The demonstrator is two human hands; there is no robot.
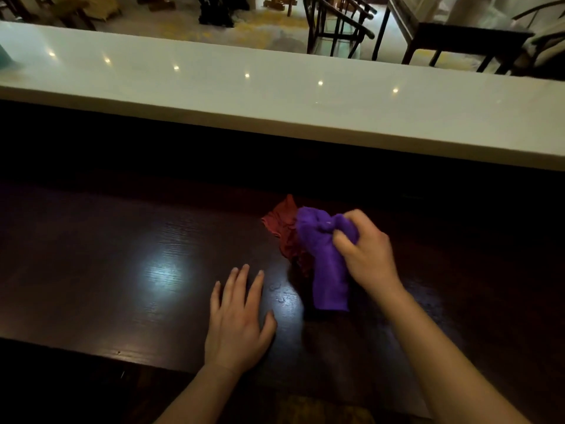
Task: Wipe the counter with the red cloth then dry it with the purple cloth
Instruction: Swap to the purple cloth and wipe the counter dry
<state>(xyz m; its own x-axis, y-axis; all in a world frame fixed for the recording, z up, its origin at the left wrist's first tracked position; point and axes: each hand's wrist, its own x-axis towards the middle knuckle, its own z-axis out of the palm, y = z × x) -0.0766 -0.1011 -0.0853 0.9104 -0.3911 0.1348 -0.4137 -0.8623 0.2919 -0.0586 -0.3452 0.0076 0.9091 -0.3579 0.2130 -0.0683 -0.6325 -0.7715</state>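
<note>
My right hand (365, 250) grips the bunched top of the purple cloth (325, 264), whose loose end hangs down to the dark wooden counter (122, 255). The red cloth (282, 228) lies crumpled on the counter just behind and left of the purple one, partly hidden by it. Flat on the counter, palm down with fingers spread, rests my left hand (238, 319), to the left of the purple cloth and holding nothing. A few small wet marks (281, 296) glint on the wood between my hands.
A raised white glossy ledge (275, 96) runs along the back of the counter. Beyond it are dark wooden chairs (339, 22) and a table (452, 35). The counter's near edge (91, 351) runs along the bottom left.
</note>
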